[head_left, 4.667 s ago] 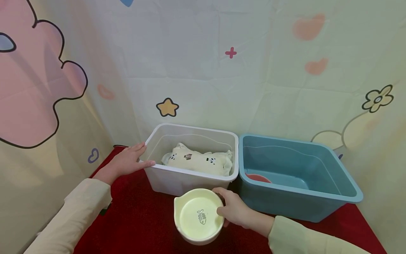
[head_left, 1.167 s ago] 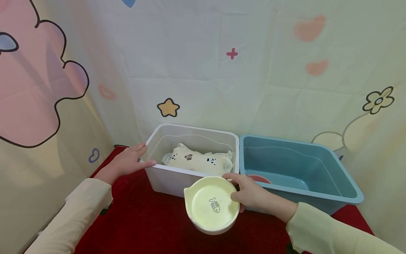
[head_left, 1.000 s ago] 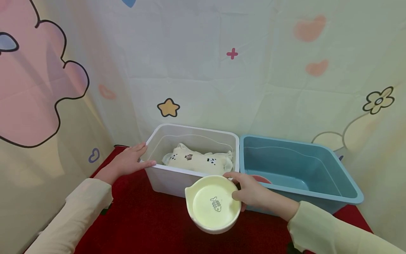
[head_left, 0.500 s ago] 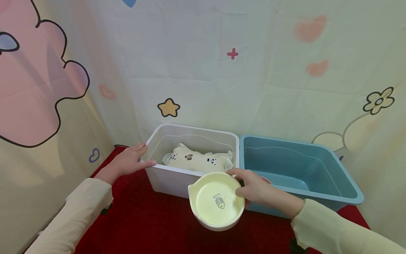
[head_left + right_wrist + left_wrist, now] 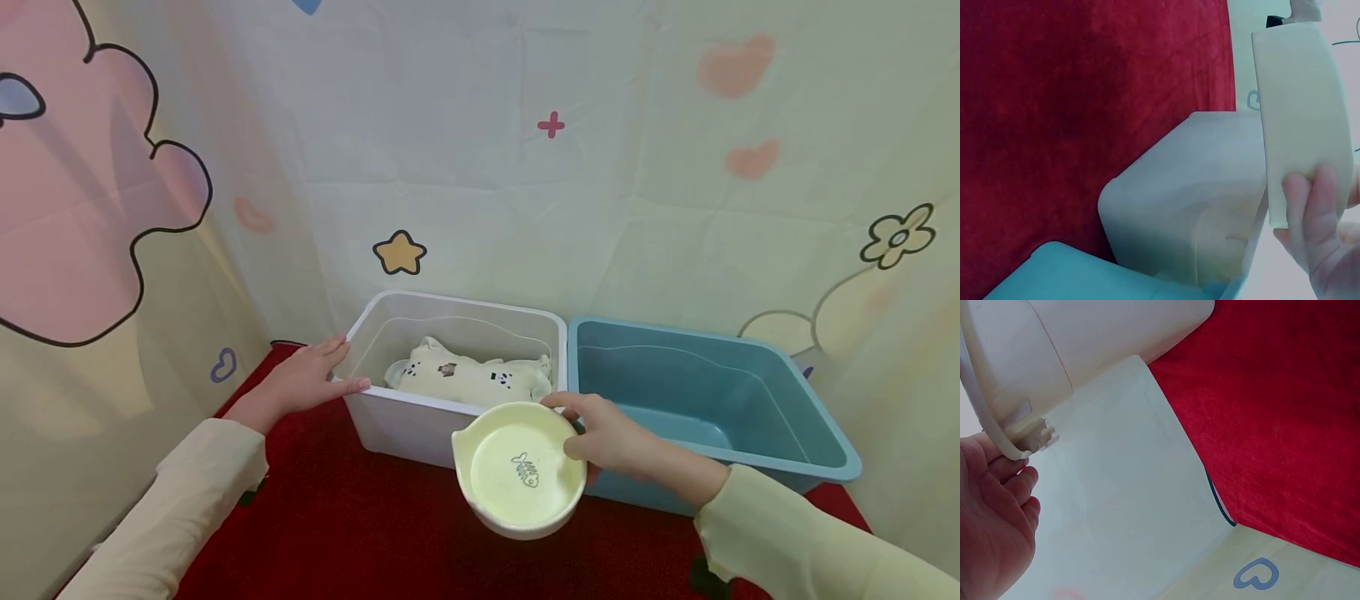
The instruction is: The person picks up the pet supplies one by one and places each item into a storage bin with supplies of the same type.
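Observation:
My right hand (image 5: 611, 437) grips the right side of a cream cat bowl (image 5: 517, 479), thumb inside and fingers outside its wall. A fishbone print marks the bowl's bottom, and a pointed ear rises from its rim. In the head view it appears before the white bin's front wall; the right wrist view shows its outer wall (image 5: 1304, 119) raised above the cloth. My left hand (image 5: 300, 379) rests on the left front corner of the white bin (image 5: 420, 425), fingers extended, thumb over the front rim. Inside that bin lies a cream fabric bundle (image 5: 465, 379) with printed animal faces.
Right beside the white bin stands a blue bin (image 5: 705, 450). Both bins are on a red cloth (image 5: 322, 517), close to a printed curtain (image 5: 480, 225). Something dark (image 5: 705, 579) shows below the right sleeve.
My right hand has carried the bowl up and to the right. It now covers the reddish rounded thing seen earlier inside the blue bin. My left hand stays on its corner.

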{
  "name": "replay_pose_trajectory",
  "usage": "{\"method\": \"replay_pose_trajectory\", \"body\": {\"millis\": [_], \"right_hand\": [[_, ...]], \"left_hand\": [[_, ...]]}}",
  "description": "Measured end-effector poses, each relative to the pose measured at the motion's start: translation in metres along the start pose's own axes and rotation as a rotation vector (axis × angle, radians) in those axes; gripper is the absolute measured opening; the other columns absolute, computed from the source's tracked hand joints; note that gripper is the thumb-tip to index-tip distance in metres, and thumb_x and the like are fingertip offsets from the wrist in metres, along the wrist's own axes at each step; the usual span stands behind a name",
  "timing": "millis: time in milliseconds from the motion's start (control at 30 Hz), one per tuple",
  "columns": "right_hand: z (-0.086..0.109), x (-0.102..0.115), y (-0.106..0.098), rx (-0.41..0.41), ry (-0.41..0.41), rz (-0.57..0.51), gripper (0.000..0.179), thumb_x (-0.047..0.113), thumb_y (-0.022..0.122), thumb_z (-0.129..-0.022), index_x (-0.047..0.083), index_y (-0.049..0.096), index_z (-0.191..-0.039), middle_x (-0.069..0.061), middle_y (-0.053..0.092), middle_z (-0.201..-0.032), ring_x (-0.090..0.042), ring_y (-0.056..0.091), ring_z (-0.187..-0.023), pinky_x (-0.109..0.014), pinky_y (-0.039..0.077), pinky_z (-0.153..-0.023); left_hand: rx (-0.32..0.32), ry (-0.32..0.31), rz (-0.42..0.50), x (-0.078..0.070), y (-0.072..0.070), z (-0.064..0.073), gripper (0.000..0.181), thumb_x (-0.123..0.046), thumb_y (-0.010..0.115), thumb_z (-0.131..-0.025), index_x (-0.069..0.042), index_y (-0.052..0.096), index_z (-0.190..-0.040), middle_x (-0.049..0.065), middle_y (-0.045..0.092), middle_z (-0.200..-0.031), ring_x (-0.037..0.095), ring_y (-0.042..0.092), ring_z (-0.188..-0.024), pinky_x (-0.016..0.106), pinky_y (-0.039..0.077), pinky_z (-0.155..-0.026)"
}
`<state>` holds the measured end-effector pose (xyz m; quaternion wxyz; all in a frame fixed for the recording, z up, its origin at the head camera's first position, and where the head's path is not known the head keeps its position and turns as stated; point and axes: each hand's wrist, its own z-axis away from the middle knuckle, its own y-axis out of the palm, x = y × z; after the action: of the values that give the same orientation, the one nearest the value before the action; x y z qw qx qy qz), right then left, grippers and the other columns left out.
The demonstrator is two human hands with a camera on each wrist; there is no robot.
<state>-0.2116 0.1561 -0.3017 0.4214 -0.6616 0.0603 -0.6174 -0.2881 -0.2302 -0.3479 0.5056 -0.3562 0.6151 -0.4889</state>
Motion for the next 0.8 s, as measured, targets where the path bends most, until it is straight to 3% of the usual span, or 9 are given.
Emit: {"method": "replay_pose_trajectory", "body": {"millis": [367, 567, 800], "right_hand": [[-0.001, 0.001, -0.012, -0.011, 0.032, -0.002, 0.054, -0.009, 0.043, -0.071, 0.004, 0.046, -0.124, -0.016, 0.052, -0.097, -0.015, 0.054, -0.043, -0.035, 0.049, -0.042], [-0.003, 0.000, -0.018, -0.008, 0.066, -0.031, 0.057, -0.007, 0.044, -0.072, 0.003, 0.041, -0.128, -0.019, 0.051, -0.105, -0.015, 0.054, -0.046, -0.036, 0.049, -0.044], [-0.004, -0.003, -0.021, -0.001, 0.067, -0.043, 0.057, -0.007, 0.043, -0.072, 0.003, 0.042, -0.129, -0.018, 0.050, -0.101, -0.015, 0.052, -0.044, -0.034, 0.049, -0.043]], "left_hand": [[-0.012, 0.033, -0.026, -0.001, 0.000, 0.000, 0.089, -0.066, 0.042, -0.078, -0.005, 0.022, -0.139, 0.019, 0.019, -0.145, 0.043, 0.024, -0.128, 0.063, 0.025, -0.096], [-0.011, 0.029, -0.021, 0.000, 0.000, 0.000, 0.090, -0.067, 0.042, -0.078, -0.005, 0.022, -0.140, 0.019, 0.019, -0.145, 0.043, 0.024, -0.128, 0.064, 0.026, -0.095], [-0.005, 0.017, 0.000, 0.002, 0.001, 0.000, 0.092, -0.069, 0.042, -0.076, -0.007, 0.020, -0.140, 0.019, 0.018, -0.146, 0.043, 0.023, -0.128, 0.065, 0.026, -0.094]]}}
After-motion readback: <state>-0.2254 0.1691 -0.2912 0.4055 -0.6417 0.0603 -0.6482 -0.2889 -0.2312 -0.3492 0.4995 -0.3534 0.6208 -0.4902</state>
